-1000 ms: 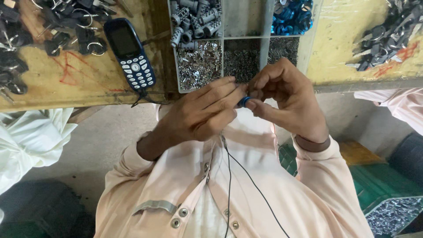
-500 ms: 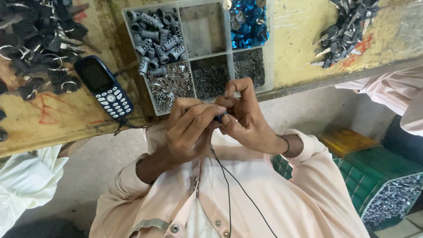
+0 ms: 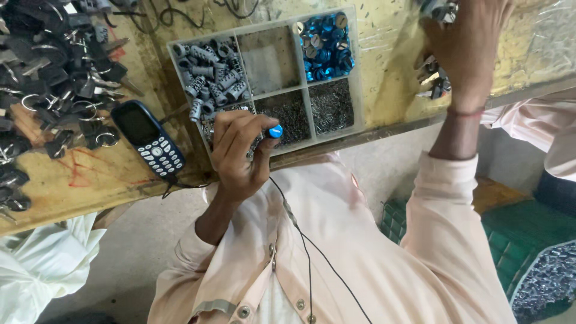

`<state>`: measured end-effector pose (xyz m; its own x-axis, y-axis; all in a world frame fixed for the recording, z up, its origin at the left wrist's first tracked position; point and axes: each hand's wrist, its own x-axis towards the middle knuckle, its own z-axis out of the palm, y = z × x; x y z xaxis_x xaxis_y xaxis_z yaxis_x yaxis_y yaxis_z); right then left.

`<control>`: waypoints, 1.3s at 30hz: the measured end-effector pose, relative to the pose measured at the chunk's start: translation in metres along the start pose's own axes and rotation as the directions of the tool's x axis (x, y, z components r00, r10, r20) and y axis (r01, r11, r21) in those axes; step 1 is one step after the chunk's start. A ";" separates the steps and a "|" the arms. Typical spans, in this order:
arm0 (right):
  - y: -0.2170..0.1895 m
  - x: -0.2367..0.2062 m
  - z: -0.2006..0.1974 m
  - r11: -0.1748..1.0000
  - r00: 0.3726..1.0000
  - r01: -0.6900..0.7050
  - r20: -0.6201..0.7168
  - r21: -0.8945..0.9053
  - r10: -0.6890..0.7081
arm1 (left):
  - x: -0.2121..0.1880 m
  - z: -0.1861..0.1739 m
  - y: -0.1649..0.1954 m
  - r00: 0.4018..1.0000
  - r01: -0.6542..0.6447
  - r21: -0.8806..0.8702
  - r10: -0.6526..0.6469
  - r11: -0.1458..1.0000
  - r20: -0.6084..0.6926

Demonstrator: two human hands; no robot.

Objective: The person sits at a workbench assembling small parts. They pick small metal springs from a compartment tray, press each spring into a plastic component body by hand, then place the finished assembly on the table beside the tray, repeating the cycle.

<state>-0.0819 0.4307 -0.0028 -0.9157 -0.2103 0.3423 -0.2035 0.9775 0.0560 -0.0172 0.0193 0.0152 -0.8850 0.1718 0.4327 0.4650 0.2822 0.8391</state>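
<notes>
My left hand (image 3: 237, 153) is closed around a small metal part with a blue cap (image 3: 275, 131), pinched between thumb and fingers at the front edge of a clear compartment tray (image 3: 264, 63). The tray holds grey cylinders (image 3: 207, 66), blue caps (image 3: 327, 45) and fine dark pins (image 3: 330, 105). My right hand (image 3: 468, 48) is stretched far out over a pile of dark metal parts (image 3: 435, 81) on the yellow bench top (image 3: 390, 72). Its fingertips are cut off by the frame's top edge, so what they hold is hidden.
A dark keypad phone (image 3: 148, 139) lies left of the tray, with a heap of keys and rings (image 3: 54, 78) beyond it. A thin black cable (image 3: 300, 234) hangs down my shirt. Green crates (image 3: 528, 240) stand at the lower right, white cloth (image 3: 42, 270) at the lower left.
My two hands were together at my chest on the small blue part. Now they are apart: the left keeps the part near the tray, the right has reached out to the far pile.
</notes>
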 end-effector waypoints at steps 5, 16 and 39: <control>-0.028 -0.002 -0.060 0.706 0.848 -0.529 0.282 0.470 0.448 | 0.004 0.002 -0.004 1.000 0.013 -0.033 -0.013 0.999 0.019; -0.089 -0.004 0.000 0.487 0.931 -0.260 0.083 0.834 0.356 | 0.005 0.000 -0.003 0.995 -0.012 -0.108 0.023 0.994 0.102; -0.203 -0.035 -0.098 0.548 0.960 -0.171 0.263 0.819 -0.092 | -0.004 -0.006 0.019 0.934 -0.052 -0.108 0.086 0.993 0.348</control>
<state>0.0252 0.2414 0.0659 -0.9517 -0.2971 0.0774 -0.2384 0.5563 -0.7960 -0.0052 0.0183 0.0319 -0.7785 0.5131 0.3615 0.5049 0.1698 0.8463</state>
